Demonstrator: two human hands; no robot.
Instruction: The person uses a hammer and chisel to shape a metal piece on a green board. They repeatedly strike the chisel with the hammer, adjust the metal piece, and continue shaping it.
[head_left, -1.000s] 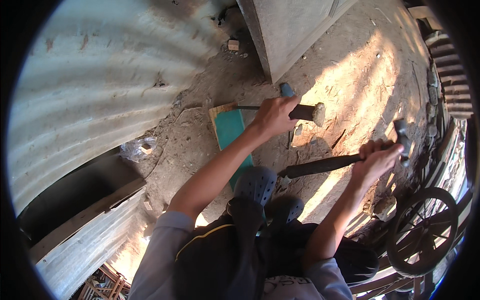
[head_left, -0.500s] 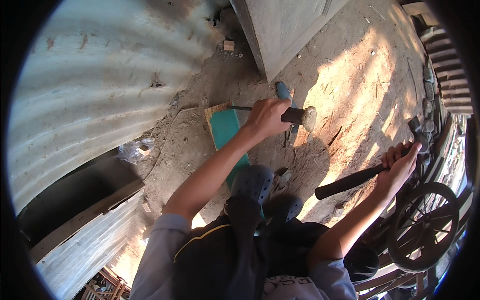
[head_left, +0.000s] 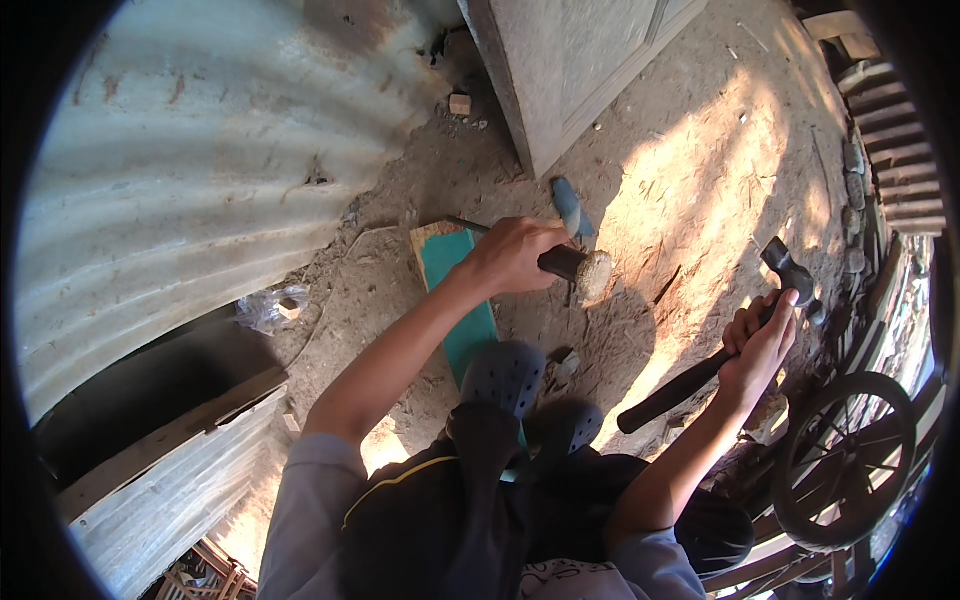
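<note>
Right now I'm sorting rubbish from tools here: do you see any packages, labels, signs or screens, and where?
No labels, signs or screens show.
Plastic wrapper: on the dirt by the corrugated sheet, left of the teal board; crumpled, clear, with a small pale block on it.
Nothing printed shows on the hammer in the right hand or on the chisel in the left hand.

Packages: one crumpled clear plastic bag [head_left: 268,308] lies on the dirt beside the corrugated metal sheet [head_left: 180,170], a small pale block on it.
Labels, signs, screens: none visible.
</note>
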